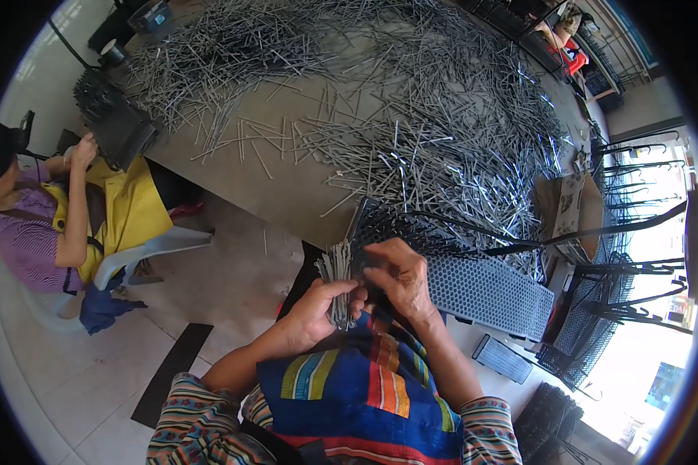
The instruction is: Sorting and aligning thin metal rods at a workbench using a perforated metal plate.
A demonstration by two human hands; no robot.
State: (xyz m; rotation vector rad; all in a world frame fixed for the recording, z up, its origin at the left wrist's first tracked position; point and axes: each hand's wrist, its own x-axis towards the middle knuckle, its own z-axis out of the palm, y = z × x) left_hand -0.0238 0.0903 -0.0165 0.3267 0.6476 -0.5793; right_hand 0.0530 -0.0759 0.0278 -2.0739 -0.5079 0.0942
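Low in front of my body, my left hand [316, 308] is closed around a bundle of thin grey metal rods [335, 271], its thumb laid across them. Close beside it on the right, my right hand [402, 279] is bent with its fingers curled and pinched. Whatever those fingertips hold, if anything, is too small and dark to make out. Just beyond the right hand lies a black perforated rack [485, 293] with many round holes. Short dark rods fill the far left part of that rack.
Heaps of loose rods [457, 155] cover much of the table [287, 194]. An open cardboard box [585, 209] stands at right, near black hooked racks [636, 267]. A seated person [39, 209] with a yellow apron works at left. A dark strip [174, 372] lies on the floor.
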